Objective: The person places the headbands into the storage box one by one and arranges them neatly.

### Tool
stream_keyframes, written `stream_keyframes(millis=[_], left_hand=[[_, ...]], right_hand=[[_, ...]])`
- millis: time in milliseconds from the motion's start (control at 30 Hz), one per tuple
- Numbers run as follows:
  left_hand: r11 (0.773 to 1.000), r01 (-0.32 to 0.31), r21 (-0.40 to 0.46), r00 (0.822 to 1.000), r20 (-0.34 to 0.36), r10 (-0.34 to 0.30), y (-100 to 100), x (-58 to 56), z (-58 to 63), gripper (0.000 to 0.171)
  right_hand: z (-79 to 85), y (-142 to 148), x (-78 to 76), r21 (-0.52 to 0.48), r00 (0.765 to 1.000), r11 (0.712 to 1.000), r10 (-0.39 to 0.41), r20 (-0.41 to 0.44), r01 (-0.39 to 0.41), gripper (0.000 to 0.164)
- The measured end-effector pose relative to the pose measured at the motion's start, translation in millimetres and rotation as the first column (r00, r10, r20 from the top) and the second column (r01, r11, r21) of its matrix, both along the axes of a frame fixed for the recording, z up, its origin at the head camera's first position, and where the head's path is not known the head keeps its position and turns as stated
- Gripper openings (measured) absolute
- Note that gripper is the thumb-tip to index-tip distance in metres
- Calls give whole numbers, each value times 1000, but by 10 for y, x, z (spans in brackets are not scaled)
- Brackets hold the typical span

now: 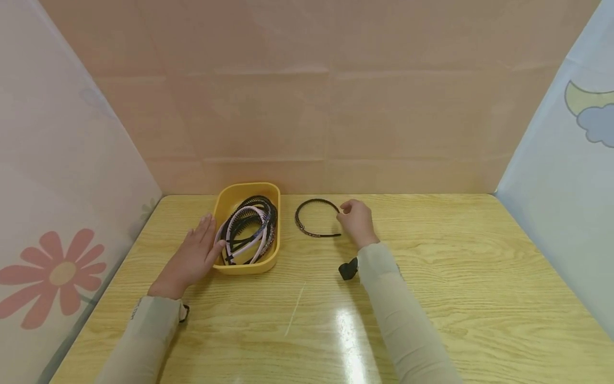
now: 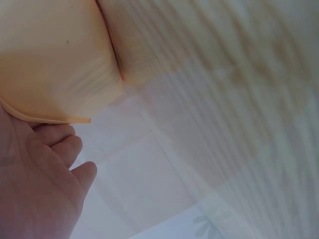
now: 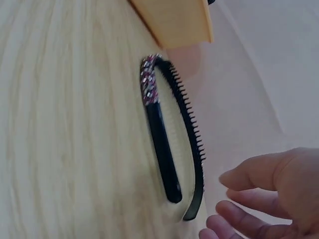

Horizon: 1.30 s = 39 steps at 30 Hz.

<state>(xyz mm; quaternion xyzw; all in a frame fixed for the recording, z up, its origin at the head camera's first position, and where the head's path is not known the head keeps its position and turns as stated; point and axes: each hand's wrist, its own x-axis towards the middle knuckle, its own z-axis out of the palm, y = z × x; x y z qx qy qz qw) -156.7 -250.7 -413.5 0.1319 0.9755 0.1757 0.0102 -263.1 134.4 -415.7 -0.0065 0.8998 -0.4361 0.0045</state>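
A black headband [image 1: 318,234] with comb teeth and a glittery section lies on the table, right of a yellow plastic basket [image 1: 247,269]. My right hand [image 1: 357,220] is beside the headband's open end, its fingers loosely bent. In the right wrist view, a gap shows between those fingertips [image 3: 227,179] and the headband [image 3: 162,149]. Against the basket's left side rests my left hand [image 1: 192,253], fingers extended along the outside and thumb at the rim. The left wrist view shows these fingers [image 2: 65,144] just under the basket's rim [image 2: 55,120].
Several headbands [image 1: 249,248], black, pink and glittery, lie piled in the basket. The wooden table [image 1: 460,277] meets a plain back wall [image 1: 336,122]. Side panels carry a red flower [image 1: 62,273] on the left and a cloud [image 1: 597,122] on the right.
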Motion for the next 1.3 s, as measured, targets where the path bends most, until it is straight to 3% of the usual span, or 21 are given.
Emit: stream_keyframes(millis=[200,533,1100,1200,1300], left_hand=[[1000,-2,1,1000,-3,2,-5,-2,0,75],[1000,-1,-3,1000,0,1,-2,-18,-5,75],[1000,-1,-1,1000,4,1,-4,-11,-18,75],[1000,-1,-3,1000,2,1,-6,-10,-19,75],[1000,-2,-2,1000,1,2,-7,-11,-18,75]], right_hand=[[-56,18,-31,24,998,1000,-11,54,10,28],[-95,6,-73,56,1000,998,-6,27,5,24],[-22,41,-92,21,984,999,-41,172,38,40],[-12,70,-76,-75,975,996,-35,220,53,33],[-11,99,-48,-249,962,966,-4,274,74,27]])
